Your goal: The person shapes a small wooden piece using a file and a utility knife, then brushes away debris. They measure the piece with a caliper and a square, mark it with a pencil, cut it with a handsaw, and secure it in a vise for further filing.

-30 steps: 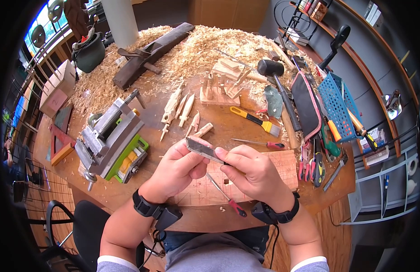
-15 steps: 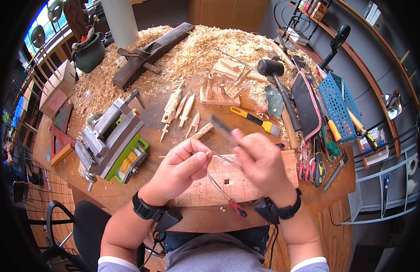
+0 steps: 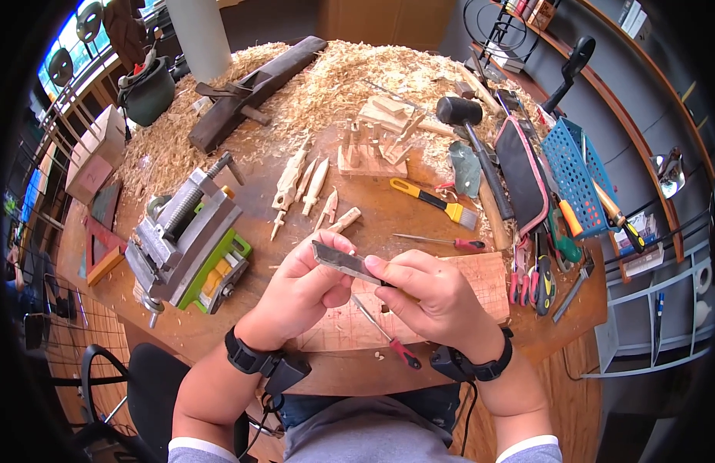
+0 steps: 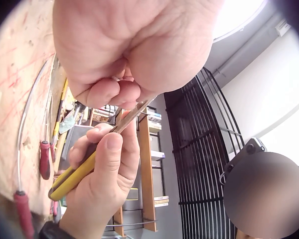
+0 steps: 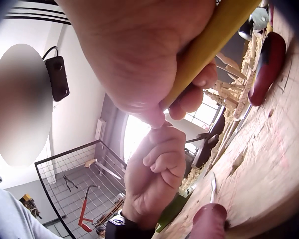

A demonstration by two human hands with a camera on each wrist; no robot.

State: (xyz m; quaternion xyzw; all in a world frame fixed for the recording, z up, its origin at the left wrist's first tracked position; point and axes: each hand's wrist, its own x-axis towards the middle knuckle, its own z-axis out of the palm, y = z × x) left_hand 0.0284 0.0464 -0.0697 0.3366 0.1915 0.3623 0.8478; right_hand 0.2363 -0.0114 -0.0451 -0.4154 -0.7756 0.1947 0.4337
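Observation:
My right hand [image 3: 442, 297] grips the yellow and black handle of a chisel [image 4: 72, 181], its thumb on the flat dark blade. That blade [image 3: 338, 258] points left, across the fingertips of my left hand [image 3: 303, 282]. Thumb and fingers of the left hand are curled together, pinching a small thin piece with a pale tip [image 3: 352, 252]; the blade mostly hides it. Below the hands lies a wooden board [image 3: 458, 301] with red pencil lines and a small square hole. A red-handled carving tool [image 3: 403, 355] rests across its front edge.
A metal vise [image 3: 184, 239] stands at left. Carved wooden pieces [image 3: 290, 185], a small peg stand [image 3: 373, 158] and a yellow brush [image 3: 434, 202] lie beyond the board. A mallet [image 3: 459, 112], a blue basket [image 3: 577, 174] and pliers [image 3: 542, 285] line the right. Wood shavings [image 3: 357, 73] cover the back.
Half a second ago the right hand had swung the blade up and away from the left fingers, showing the thin piece. Now the blade is back across them, much as one second ago.

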